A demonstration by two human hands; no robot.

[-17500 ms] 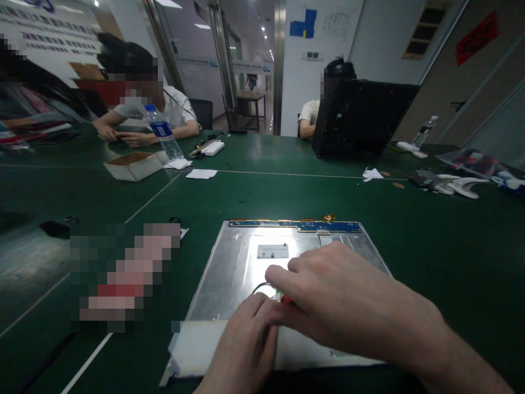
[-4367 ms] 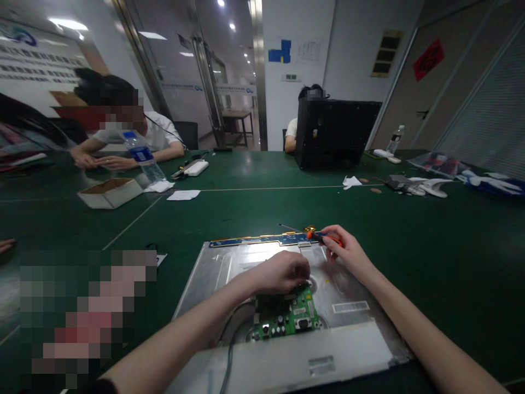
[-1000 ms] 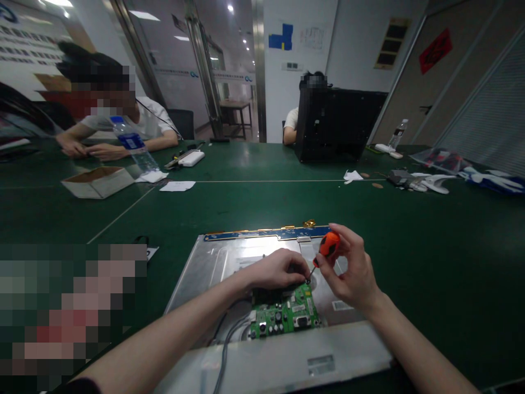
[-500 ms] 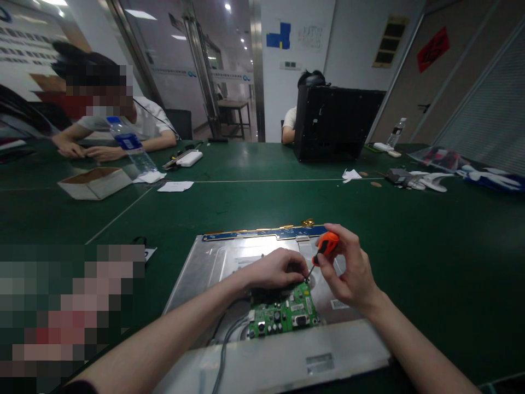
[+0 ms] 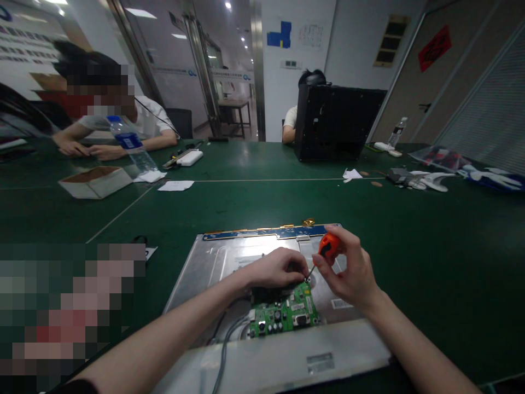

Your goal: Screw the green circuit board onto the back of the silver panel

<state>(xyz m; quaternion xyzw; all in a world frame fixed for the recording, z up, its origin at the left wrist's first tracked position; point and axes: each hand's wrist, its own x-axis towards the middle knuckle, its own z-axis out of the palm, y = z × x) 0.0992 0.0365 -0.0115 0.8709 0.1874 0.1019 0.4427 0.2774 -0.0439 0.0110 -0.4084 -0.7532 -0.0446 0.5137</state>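
Observation:
In my right hand (image 5: 348,268) is a screwdriver (image 5: 328,245) with a short orange and black handle. Its thin shaft slants down to the upper right corner of a green circuit board (image 5: 283,314). My left hand (image 5: 283,267) rests over the board's far edge, fingers curled together with the tips beside the screwdriver's tip; what they pinch, if anything, is hidden. The board sits on a silver metal panel (image 5: 213,262) that has a blue strip board (image 5: 246,235) along its far edge. Grey cables (image 5: 225,350) run from the board's left side towards me.
On the green table (image 5: 246,202) are an open box (image 5: 96,183), a tilted water bottle (image 5: 133,145) and paper scraps (image 5: 176,186). A black computer case (image 5: 338,123) stands opposite, partly hiding a person. Another person (image 5: 118,120) sits at the far left. Gloves (image 5: 426,179) lie at right.
My right fingers have shifted slightly on the orange handle, and the screwdriver appears turned a little. My left hand and the board stay in place.

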